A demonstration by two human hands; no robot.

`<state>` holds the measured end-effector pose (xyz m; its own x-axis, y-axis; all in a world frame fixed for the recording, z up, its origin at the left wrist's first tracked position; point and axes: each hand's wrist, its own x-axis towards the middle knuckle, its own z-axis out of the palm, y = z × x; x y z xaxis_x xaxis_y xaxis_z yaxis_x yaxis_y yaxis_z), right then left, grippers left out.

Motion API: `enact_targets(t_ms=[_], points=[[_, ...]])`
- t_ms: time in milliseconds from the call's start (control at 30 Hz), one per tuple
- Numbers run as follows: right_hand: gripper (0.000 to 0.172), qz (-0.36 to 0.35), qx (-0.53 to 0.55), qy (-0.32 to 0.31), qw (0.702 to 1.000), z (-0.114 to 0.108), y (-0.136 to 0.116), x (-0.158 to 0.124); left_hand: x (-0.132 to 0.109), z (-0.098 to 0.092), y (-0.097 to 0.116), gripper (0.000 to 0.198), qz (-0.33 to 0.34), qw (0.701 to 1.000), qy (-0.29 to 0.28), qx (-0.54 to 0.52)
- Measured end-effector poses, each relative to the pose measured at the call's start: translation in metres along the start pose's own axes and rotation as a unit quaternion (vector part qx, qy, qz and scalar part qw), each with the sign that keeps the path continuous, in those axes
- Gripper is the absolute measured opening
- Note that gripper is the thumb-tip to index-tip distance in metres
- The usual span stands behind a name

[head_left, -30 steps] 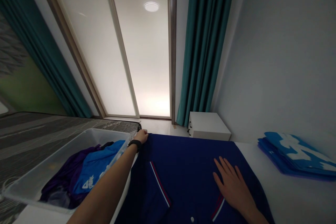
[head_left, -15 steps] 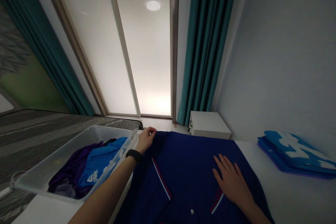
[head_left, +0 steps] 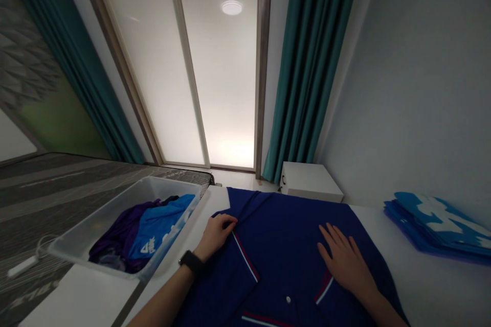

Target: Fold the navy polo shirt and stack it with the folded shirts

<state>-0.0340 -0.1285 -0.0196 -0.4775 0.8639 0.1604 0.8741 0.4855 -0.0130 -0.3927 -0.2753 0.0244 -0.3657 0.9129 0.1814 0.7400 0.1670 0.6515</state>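
A navy polo shirt (head_left: 284, 237) with red and white trim lies spread on a white table (head_left: 433, 291). My left hand (head_left: 217, 232), with a black watch on the wrist, pinches the shirt's left edge and has it drawn inward over the body of the shirt. My right hand (head_left: 343, 258) lies flat on the shirt's right side, fingers stretched out and apart, holding nothing.
A clear plastic bin (head_left: 103, 222) with purple and blue clothes stands at the left. A stack of folded blue and white garments (head_left: 433, 222) lies at the right by the wall. A small white cabinet (head_left: 310, 186) stands beyond the table, under teal curtains (head_left: 307, 71).
My left hand has carried the shirt's far left edge back toward me and inward, folding it over. My right hand has stayed flat on the shirt.
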Motion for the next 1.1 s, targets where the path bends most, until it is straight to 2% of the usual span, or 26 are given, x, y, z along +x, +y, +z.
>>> enact_targets(t_ms=[267,367,433,567,667,800,933,1100], points=[[0.06,0.0,-0.001,0.016,1.0,0.002,0.001,0.001,-0.004,0.002,0.0,0.016,-0.002,1.0,0.024,-0.011],[0.055,-0.047,0.015,0.049,0.998,-0.011,-0.011,0.004,-0.004,0.001,0.001,0.011,-0.015,0.999,0.03,-0.026],[0.047,-0.113,0.052,0.058,0.991,-0.026,-0.032,0.01,-0.004,0.001,0.001,0.009,-0.015,0.999,0.029,-0.031],[0.035,-0.251,0.158,0.014,0.955,-0.058,-0.097,0.031,-0.004,0.002,0.0,0.008,-0.009,0.998,0.029,-0.046],[0.03,-0.302,0.195,-0.018,0.933,-0.071,-0.151,0.058,-0.004,0.003,-0.001,0.009,-0.011,0.997,0.034,-0.063],[0.035,-0.335,0.16,-0.045,0.927,-0.069,-0.208,0.098,-0.004,0.003,-0.002,0.011,-0.018,0.997,0.028,-0.064],[0.036,-0.37,0.111,-0.064,0.92,-0.059,-0.239,0.125,-0.005,0.002,-0.001,0.01,-0.024,0.998,0.026,-0.047],[0.023,-0.385,0.086,-0.062,0.917,-0.058,-0.245,0.137,-0.005,0.003,0.0,0.009,-0.038,0.998,0.029,-0.045]])
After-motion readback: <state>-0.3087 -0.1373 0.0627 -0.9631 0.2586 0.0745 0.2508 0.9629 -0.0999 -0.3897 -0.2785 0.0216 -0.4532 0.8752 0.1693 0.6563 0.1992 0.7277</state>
